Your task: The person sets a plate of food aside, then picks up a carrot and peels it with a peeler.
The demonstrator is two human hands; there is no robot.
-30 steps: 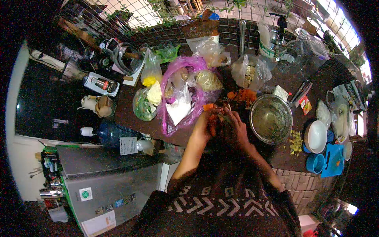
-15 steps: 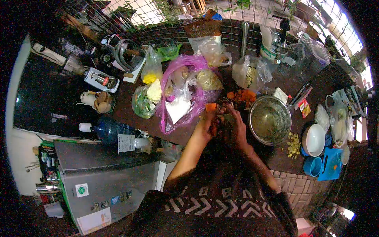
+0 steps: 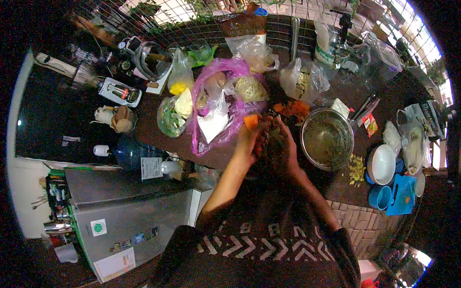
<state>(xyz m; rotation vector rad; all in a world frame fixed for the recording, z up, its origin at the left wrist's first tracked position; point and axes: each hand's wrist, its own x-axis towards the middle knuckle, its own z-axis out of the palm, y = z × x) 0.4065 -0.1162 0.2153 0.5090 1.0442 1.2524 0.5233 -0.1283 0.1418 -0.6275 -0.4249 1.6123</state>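
Note:
My left hand [image 3: 249, 144] is closed at the table's near edge, with a flat orange piece [image 3: 251, 122] at its fingertips; it resembles cut carrot, but its kind is unclear. My right hand [image 3: 286, 144] is close beside it, fingers curled inward. Deep shadow between the hands hides whether the right one grips anything. Just beyond the fingertips lies a heap of chopped orange bits [image 3: 291, 110]. A large steel bowl [image 3: 305, 152], with residue on its inner wall, stands right of my right hand. Left of my left hand lies a pink plastic bag [image 3: 196, 137] with smaller bags on it.
Yellowish chopped pieces [image 3: 357, 170] lie right of the bowl. Further right are a white bowl [image 3: 384, 165], a blue cup [image 3: 380, 197] and a blue board [image 3: 402, 194]. Clear bags [image 3: 302, 84] stand toward the wire mesh at the back. A grey fridge [image 3: 129, 221] is at left.
The whole view has shifted slightly, with the table things a little higher in the frame. Both hands stay together in nearly the same place, and the orange piece remains at my left fingertips.

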